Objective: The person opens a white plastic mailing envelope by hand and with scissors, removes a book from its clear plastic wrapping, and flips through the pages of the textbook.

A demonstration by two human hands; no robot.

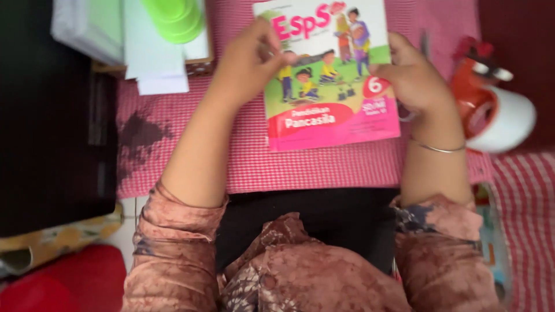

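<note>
A book (329, 75) lies flat on a table (324, 167) covered in red-and-white checked cloth, toward its far edge and near the middle of its width. The cover is glossy, with a green cartoon scene of several children, a red patch and a pink band along the near edge, and a white top with large pink lettering. The left hand (248, 63) grips the book's left edge, thumb on the cover, fingers curled narrow around it. The right hand (413, 75) holds the right edge the same way, thumb pressing the cover; a thin bangle (436, 148) circles that wrist. A dark stain (139, 134) marks the cloth near the left edge. At the far left corner sits a stack of white papers (153, 52) with a green lid-like thing (173, 18) on top; what is under it I cannot tell. By the right edge lies a red-and-white mug (497, 110) on its side, its inside hidden.
</note>
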